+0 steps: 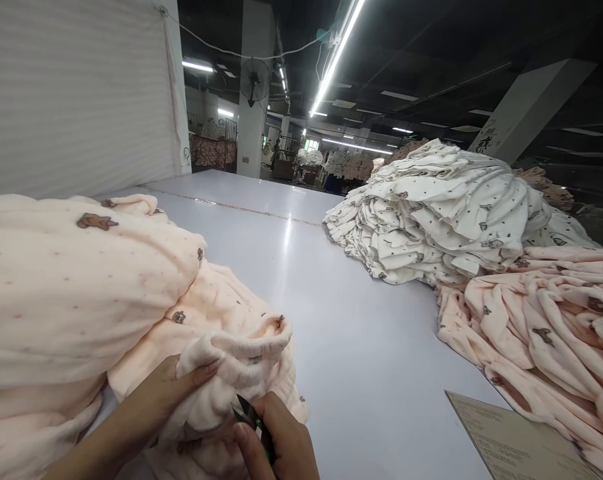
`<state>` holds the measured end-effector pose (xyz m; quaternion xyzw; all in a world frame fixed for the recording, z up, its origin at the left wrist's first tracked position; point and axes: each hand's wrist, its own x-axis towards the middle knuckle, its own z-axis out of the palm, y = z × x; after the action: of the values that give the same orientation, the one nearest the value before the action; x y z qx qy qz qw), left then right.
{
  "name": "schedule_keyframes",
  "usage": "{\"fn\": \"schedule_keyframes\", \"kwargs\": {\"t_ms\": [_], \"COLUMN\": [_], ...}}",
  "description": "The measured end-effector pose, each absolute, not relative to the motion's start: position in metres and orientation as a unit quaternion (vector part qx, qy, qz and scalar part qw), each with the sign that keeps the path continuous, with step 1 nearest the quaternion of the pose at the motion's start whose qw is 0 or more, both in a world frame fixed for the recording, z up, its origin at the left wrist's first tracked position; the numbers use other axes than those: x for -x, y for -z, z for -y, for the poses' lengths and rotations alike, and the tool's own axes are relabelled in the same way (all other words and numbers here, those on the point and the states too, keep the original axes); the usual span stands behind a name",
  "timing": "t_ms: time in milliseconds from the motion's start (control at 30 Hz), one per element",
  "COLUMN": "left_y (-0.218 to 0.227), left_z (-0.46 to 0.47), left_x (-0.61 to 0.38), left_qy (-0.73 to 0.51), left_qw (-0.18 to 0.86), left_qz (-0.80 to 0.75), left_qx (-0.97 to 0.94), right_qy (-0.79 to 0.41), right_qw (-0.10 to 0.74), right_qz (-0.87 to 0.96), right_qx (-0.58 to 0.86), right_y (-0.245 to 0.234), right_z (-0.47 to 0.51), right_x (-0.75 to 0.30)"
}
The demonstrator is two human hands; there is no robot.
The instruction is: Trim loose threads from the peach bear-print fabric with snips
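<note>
Soft pale-pink fleece fabric point(261, 353) with small brown bear prints lies bunched on the table in front of me. My left hand point(188, 383) grips a gathered fold of it, thumb on top and the other fingers hidden in the cloth. In my right hand point(286, 433) is a pair of thread snips point(254, 420), dark-bladed with some green on the body. Their pointed blades are apart and aim up and left at the fabric. Whether the tips touch the cloth I cannot tell.
A large pink fleece heap point(81, 287) rises on the left. Across the smooth pale table point(331, 333) stand a pile of white printed fabric point(441, 207) and a pink pile point(541, 320). A printed card or sheet point(521, 440) lies at the lower right.
</note>
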<state>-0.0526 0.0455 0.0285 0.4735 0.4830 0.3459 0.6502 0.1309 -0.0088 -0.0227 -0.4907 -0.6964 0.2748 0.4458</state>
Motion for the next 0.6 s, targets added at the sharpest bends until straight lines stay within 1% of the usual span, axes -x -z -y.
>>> {"fn": "schedule_keyframes", "kwargs": {"t_ms": [67, 200, 267, 467, 600], "left_y": [-0.03, -0.033, -0.033, -0.035, -0.044], "left_z": [-0.045, -0.044, -0.044, -0.04, -0.048], "left_x": [0.052, 0.053, 0.053, 0.048, 0.059], "left_qy": [-0.35, -0.358, -0.358, -0.344, -0.35], "left_qw": [0.653, 0.654, 0.647, 0.624, 0.544], "left_qz": [-0.481, -0.479, -0.486, -0.5, -0.548], "left_qx": [-0.468, -0.463, -0.467, -0.491, -0.53], "right_qy": [-0.275, -0.231, -0.22, -0.243, -0.301], "right_qw": [0.45, 0.393, 0.387, 0.41, 0.441], "right_qz": [0.695, 0.701, 0.704, 0.698, 0.665], "right_qx": [0.488, 0.548, 0.553, 0.534, 0.523], "right_y": [0.023, 0.028, 0.03, 0.03, 0.036], "right_z": [0.009, 0.008, 0.007, 0.003, 0.006], "right_x": [-0.132, -0.135, -0.136, -0.131, -0.13]}}
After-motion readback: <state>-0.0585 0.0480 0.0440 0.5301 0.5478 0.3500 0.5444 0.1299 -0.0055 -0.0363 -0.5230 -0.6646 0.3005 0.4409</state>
